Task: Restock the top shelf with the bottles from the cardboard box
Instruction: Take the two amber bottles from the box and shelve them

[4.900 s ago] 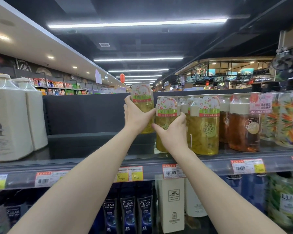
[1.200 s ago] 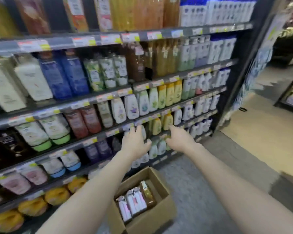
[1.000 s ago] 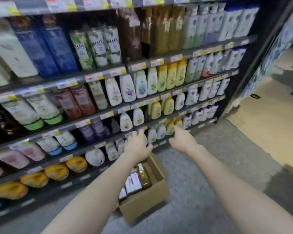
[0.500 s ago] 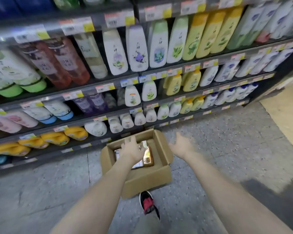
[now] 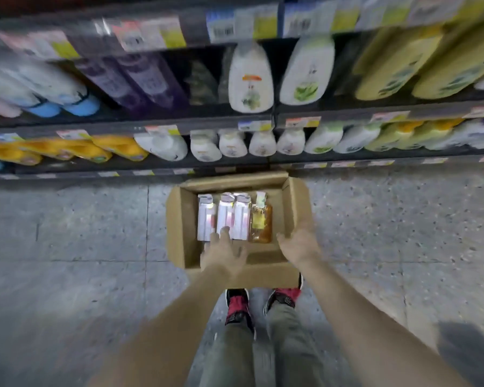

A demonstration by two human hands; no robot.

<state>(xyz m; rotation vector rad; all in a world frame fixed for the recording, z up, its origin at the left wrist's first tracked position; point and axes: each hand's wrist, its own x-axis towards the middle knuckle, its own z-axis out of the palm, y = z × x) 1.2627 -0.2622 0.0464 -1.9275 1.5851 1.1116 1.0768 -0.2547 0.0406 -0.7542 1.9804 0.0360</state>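
I look straight down on the cardboard box (image 5: 176, 227), which stands open on the floor (image 5: 81, 233) just in front of the lowest shelf (image 5: 347, 160). Four bottles lie side by side inside it, caps toward the shelf: three pink-and-white bottles (image 5: 225, 216) on the left, with one amber bottle (image 5: 261, 223) touching them on the right. The left hand (image 5: 224, 251) is over the near half of the box, its fingers spread, straight and grasping nothing. Its fingertips reach the near ends of the pink-and-white bottles, but I cannot tell whether they touch. The right hand (image 5: 298, 244) is at the box's right wall, near the amber bottle but apart from it. Its fingers are blurred, look loosely extended and hold nothing. Two red-and-black shoes (image 5: 236, 304) stand just behind the box's near wall. The shelf bottles (image 5: 249, 79) above are white, yellow and purple, and all are blurred.
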